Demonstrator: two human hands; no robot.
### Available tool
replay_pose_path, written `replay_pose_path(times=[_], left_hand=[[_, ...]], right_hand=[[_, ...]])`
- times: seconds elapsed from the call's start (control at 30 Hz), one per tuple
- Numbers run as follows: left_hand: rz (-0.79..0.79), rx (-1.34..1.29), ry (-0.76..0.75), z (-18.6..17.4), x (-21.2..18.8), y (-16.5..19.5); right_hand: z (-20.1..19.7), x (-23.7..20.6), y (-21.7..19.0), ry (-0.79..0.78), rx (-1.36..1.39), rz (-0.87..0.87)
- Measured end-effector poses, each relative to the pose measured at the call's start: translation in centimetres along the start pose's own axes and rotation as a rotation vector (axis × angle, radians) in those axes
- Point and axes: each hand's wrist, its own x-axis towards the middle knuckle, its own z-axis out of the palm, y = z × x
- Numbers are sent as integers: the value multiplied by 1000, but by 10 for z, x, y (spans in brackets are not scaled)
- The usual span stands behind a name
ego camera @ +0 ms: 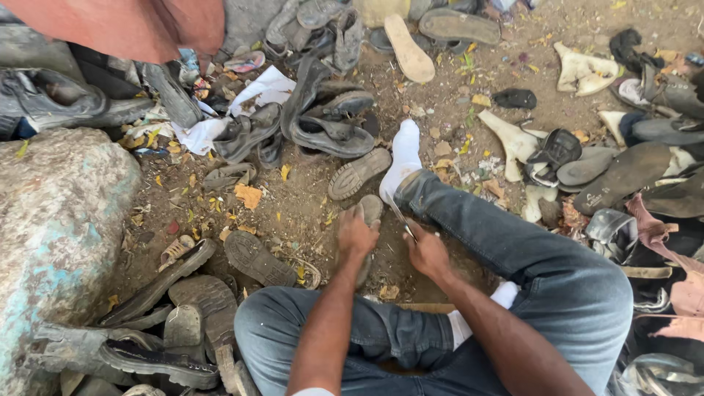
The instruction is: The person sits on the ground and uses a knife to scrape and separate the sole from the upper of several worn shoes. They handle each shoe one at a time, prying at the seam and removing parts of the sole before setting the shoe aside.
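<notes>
Your left hand (pixel 356 236) fingers curl over the sole (pixel 369 220), pinning it to the ground between your legs. Your right hand (pixel 427 253) pinches a blade (pixel 400 216) (thin, metal). Keep fingers clear of the edge. The sole's long axis points away from you, toward the sock (pixel 404 158).

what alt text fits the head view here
A person in jeans and white socks sits on dirt ground, left hand gripping a worn shoe sole, right hand holding a thin blade against it. Old shoes and loose soles lie scattered around.
</notes>
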Motion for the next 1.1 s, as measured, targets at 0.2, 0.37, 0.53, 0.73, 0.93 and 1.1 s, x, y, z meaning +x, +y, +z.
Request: replay_pose_path(times=[0.2,0.37,0.53,0.73,0.93,1.1], left_hand=[[95,11,81,12,3,-21],[135,-84,175,16,3,-27],[166,-186,245,20,3,-33],[200,-202,274,25,4,-40],[144,-171,246,28,2,-36],[177,-170,253,27,2,-35]], right_hand=[[11,23,-7,-113,-11,26],[17,32,-9,-44,34,-75],[25,46,-14,-77,-13,-53],[38,57,-24,-74,-66,-59],[38,9,-8,-71,2,-143],[49,30,-15,-64,40,-63]])
